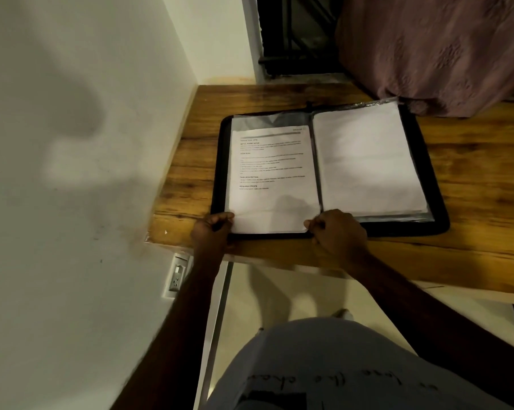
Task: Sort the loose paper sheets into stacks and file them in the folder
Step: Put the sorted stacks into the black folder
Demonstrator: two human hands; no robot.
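Note:
A black zip folder (433,184) lies open on the wooden desk (184,173). A printed paper sheet (273,173) lies on its left half, partly over a clear sleeve (255,121). On the right half, a stack of blank-side sheets (365,161) sits in a clear sleeve. My left hand (212,232) pinches the printed sheet's near left corner. Pinching the same sheet's near right corner is my right hand (337,232).
A white wall (87,143) borders the desk on the left, with a power socket (176,279) below the desk edge. A pink patterned curtain (439,51) hangs over the desk's far right corner. A metal desk leg (217,315) stands below.

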